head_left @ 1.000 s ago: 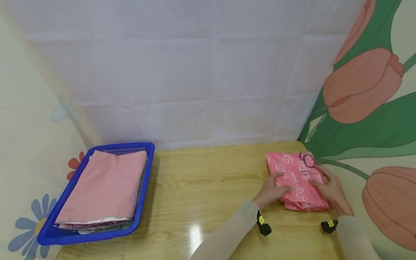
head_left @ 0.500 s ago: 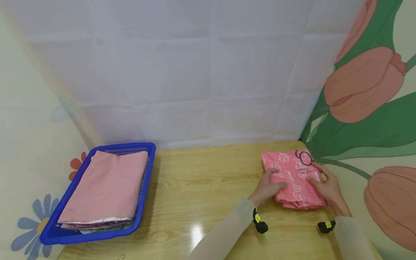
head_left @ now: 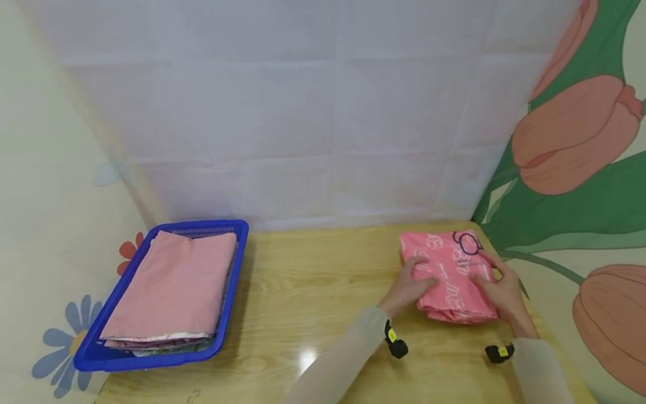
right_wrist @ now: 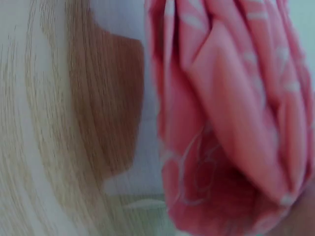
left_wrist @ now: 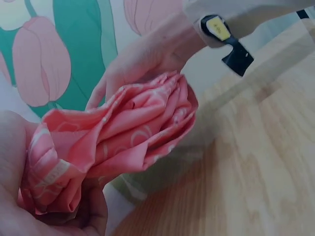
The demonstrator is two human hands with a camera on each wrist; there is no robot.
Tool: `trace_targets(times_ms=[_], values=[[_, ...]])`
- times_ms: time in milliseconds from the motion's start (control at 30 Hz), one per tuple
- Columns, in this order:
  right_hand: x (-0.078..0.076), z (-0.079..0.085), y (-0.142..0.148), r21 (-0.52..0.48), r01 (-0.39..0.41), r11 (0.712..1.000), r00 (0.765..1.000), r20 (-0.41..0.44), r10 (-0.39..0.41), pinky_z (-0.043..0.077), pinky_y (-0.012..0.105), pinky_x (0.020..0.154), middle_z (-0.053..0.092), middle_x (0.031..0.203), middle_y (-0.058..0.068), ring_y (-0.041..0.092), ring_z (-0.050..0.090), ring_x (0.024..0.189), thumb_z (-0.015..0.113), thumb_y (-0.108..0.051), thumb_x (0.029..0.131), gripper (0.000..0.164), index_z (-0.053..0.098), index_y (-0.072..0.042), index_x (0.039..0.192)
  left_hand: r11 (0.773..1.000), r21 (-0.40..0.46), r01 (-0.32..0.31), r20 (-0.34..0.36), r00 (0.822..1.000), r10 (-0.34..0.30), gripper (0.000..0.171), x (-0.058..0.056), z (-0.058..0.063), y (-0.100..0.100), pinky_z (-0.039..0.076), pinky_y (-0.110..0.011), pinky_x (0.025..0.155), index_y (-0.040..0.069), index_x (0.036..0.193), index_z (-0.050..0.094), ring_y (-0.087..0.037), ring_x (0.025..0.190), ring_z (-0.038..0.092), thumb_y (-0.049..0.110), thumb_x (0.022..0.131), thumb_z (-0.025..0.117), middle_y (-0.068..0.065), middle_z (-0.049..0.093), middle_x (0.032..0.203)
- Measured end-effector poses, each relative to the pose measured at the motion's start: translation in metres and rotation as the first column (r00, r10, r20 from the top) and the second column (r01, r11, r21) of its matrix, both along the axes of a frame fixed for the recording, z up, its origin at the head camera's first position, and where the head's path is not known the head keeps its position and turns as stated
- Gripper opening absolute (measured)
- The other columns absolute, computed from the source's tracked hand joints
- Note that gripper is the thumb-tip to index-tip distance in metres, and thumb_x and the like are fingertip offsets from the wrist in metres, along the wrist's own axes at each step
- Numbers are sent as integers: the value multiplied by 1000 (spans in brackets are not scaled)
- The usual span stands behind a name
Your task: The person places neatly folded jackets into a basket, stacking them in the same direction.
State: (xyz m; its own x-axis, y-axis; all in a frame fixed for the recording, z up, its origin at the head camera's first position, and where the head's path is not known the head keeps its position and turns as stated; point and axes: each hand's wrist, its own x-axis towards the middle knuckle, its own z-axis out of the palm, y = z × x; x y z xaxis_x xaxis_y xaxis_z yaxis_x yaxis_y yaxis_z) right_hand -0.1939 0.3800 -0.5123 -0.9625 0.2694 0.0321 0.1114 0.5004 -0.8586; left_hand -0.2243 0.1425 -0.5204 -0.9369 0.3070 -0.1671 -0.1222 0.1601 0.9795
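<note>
A folded pink cloth [head_left: 449, 275] with white lettering and a dark ring print is at the right of the table in the head view. My left hand [head_left: 406, 287] grips its left side, thumb on top. On the opposite side my right hand [head_left: 504, 290] holds it, with the thumb over the upper face. The left wrist view shows layered folds along the edge of the cloth [left_wrist: 123, 132], with left fingers curled beneath. Those folds of the cloth [right_wrist: 221, 113] fill much of the right wrist view, which hides most of the right hand.
At the left of the wooden table [head_left: 303, 280] sits a blue plastic basket [head_left: 229, 297]. Folded fabrics are stacked in it, a plain pink cloth [head_left: 174, 286] uppermost. A white sheet [head_left: 313, 112] hangs behind, and a tulip-patterned wall covering [head_left: 570, 134] borders the right side.
Both hands have shifted the printed pink cloth slightly leftward across the head view, keeping their grip. The basket appears a little farther right as the head view turns.
</note>
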Motion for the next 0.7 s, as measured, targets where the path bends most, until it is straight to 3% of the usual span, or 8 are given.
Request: trace_targets(times_ms=[167,333,500,700], values=[[4,-1,-8,26,-43,999,999,2,43,58,24,64,43,145,28,4,56,87,71,-16,103,68,41,-7,164,999,-22,33,-11,999,-33,52,-4,-2,-16,53,-51,109,34,145,59,-26,125,64,37,97,77,-7,59,152],[4,-2,-13,-62,-87,994,995,42,89,62,29,66,36,158,32,6,64,83,68,-18,106,72,33,-12,168,997,-29,66,-50,996,-67,57,-8,-2,-30,61,-44,95,32,149,57,-24,106,72,26,96,79,-9,56,155],[2,1,-18,-144,-156,977,985,45,164,63,29,75,31,165,35,7,62,100,68,-21,107,75,27,-17,170,995,-34,91,-113,989,-95,59,-14,2,-46,62,-37,93,30,150,56,-19,107,71,18,96,79,-5,53,160],[0,9,-29,-236,-193,952,975,67,214,64,31,72,31,163,40,7,69,88,70,-20,106,78,26,-20,171,996,-8,92,-76,993,-92,60,-15,9,-64,64,-34,76,33,150,56,-17,88,73,19,96,79,-7,49,163]])
